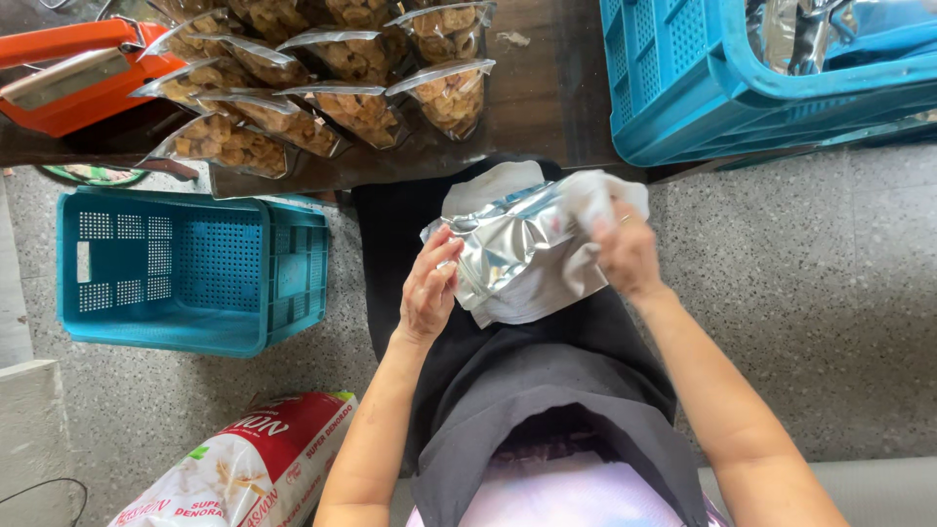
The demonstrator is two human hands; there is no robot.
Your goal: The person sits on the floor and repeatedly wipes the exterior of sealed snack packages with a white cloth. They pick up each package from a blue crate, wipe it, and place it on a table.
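Both hands' grip on silver pouch, over speckled floor, nr wooden table.

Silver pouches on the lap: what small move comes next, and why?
Probably peel the top pouch free. The right hand pinches the upper edge of the silver pouches while the left hand steadies their side; the stack rests bunched on the lap, none separated yet.

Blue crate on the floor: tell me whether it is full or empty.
Empty. The blue crate stands upright on the floor, and only its bare perforated bottom and walls show inside.
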